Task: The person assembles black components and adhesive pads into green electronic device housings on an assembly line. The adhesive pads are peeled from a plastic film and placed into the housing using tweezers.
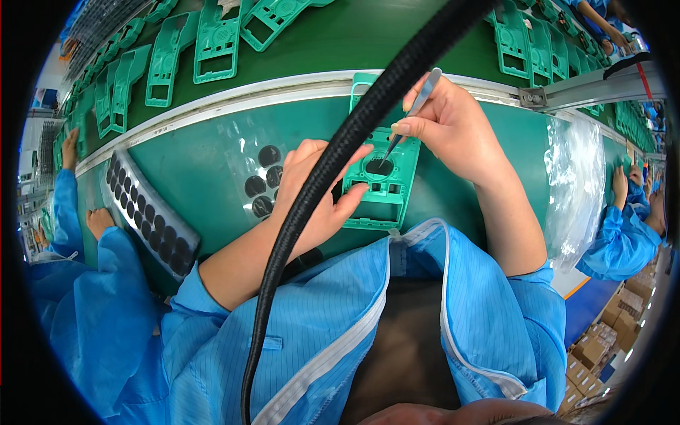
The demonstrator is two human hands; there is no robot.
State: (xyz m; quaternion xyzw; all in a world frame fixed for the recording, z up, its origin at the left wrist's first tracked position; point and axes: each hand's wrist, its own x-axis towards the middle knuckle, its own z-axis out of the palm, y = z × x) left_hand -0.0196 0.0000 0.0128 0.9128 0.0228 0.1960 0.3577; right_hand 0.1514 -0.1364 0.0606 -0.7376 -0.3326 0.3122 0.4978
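My left hand (315, 195) grips the left side of a green plastic frame part (382, 185) lying on the green bench. My right hand (446, 124) holds metal tweezers (414, 112), tips down at the round opening in the middle of the frame. Just left of my left hand lies a clear sheet with black round pads (262, 177). A thick black cable (333, 163) hangs across the view and hides part of my left hand and the frame.
A long grey tray of black discs (149, 216) lies at the left. A conveyor belt (340, 39) beyond the metal rail carries several green frames (216, 39). A clear plastic bag (574, 191) lies at the right. Co-workers in blue coats (623, 237) sit on both sides.
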